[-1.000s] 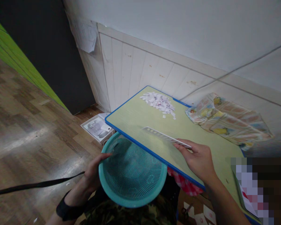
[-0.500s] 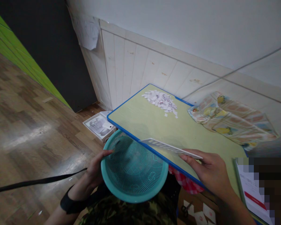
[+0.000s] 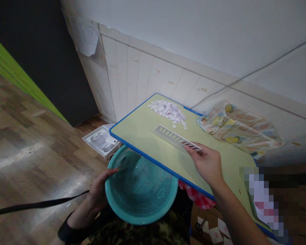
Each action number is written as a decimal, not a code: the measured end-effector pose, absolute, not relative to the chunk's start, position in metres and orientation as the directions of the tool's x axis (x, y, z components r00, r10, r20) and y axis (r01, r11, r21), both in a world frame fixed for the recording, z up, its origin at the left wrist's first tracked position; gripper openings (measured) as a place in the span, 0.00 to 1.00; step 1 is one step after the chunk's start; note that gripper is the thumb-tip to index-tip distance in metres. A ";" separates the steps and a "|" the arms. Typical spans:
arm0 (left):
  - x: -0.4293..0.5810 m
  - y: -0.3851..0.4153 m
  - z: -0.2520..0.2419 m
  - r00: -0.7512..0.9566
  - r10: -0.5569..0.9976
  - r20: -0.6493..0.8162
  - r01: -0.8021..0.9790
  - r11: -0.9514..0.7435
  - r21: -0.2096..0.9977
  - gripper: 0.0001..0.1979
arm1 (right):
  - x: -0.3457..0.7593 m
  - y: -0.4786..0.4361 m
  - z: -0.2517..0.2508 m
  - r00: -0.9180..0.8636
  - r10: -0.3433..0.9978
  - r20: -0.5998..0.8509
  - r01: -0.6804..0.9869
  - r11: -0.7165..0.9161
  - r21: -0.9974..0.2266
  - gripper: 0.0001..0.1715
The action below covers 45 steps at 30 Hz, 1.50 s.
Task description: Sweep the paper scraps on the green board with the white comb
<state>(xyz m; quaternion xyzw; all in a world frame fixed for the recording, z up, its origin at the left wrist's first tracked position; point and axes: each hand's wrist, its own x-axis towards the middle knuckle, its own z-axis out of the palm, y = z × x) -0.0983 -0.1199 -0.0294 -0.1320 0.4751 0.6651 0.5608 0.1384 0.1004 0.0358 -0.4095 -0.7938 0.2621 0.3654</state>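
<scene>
My left hand (image 3: 102,186) is closed on the left rim of a turquoise plastic colander (image 3: 140,219), thumb over the edge. The colander sits below the near edge of the yellow-green table (image 3: 132,131), tipped so its inside shows. Closed around one end of a white slotted plastic strip (image 3: 172,137) is my right hand (image 3: 206,161). The strip is held over the table, slanting, its far end blurred by motion. Beyond it, near the wall, lies a pile of small white paper pieces (image 3: 167,110), with a few scattered at its right side.
A patterned cloth (image 3: 237,127) lies along the table's wall side. On the floor at left is a white box (image 3: 100,141). Scissors (image 3: 200,225) and white cards (image 3: 215,234) lie lower right. A blurred-out patch covers something by the table's right end.
My right hand has moved the slotted strip from the table's near edge in over the tabletop, toward the paper pile. My left hand keeps its hold on the colander. The whole view has shifted slightly.
</scene>
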 end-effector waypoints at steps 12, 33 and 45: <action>-0.103 -0.128 -0.042 -0.343 0.637 -0.690 -0.844 0.114 0.525 0.06 | 0.111 0.213 0.024 -0.323 0.848 0.421 0.592 0.528 -0.609 0.19; -0.101 -0.129 -0.041 -0.345 0.619 -0.706 -0.865 0.082 0.496 0.27 | 0.056 0.245 0.070 -0.495 0.755 0.430 0.640 0.651 -0.408 0.16; -0.102 -0.131 -0.048 -0.348 0.621 -0.702 -0.865 0.077 0.497 0.27 | 0.068 0.246 0.073 -0.589 0.718 0.372 0.551 0.693 -0.465 0.15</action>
